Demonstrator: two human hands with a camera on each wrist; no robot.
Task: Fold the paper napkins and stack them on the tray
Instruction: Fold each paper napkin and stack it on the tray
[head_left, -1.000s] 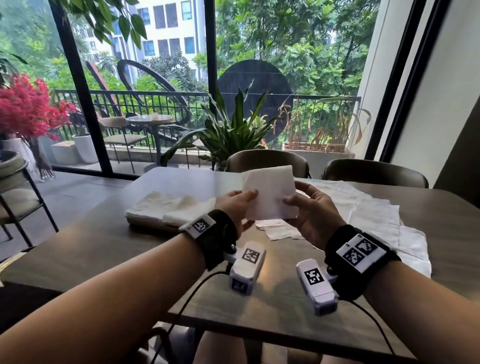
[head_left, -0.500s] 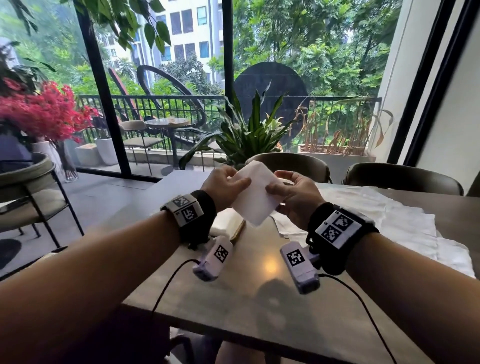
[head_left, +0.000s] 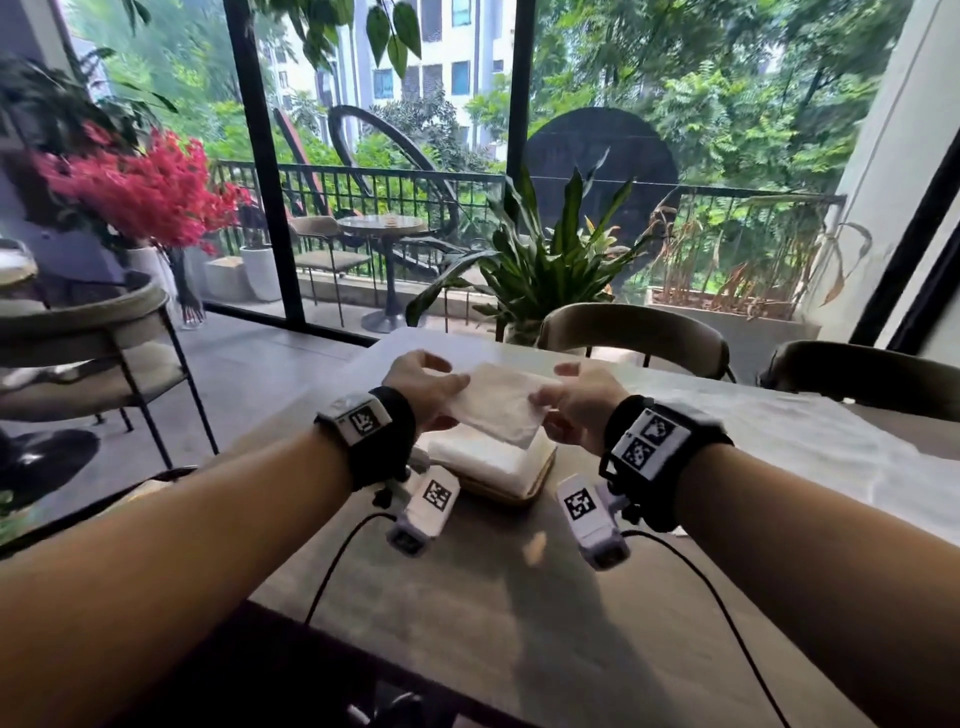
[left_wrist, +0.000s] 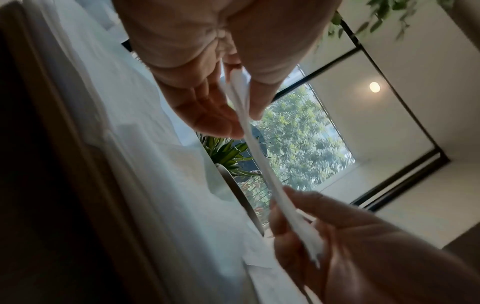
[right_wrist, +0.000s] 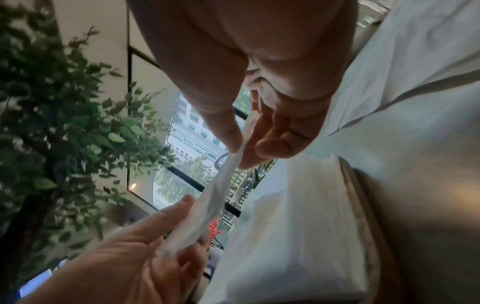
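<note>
Folded paper napkin (head_left: 496, 402), light, limp and easily creased, pinched at opposite edges by left hand (head_left: 423, 382) and right hand (head_left: 584, 402) above the napkin stack (head_left: 483, 460) on the tray (head_left: 540, 475) near the table's (head_left: 519, 597) left edge.

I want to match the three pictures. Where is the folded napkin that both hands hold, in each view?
Head: the folded napkin is at centre, held flat above the stack on the tray, between the left hand and the right hand.
Left wrist: seen edge-on, a thin white strip running from upper centre to lower right.
Right wrist: edge-on again, at centre.
Shared landmark: the napkin stack beneath.
</note>
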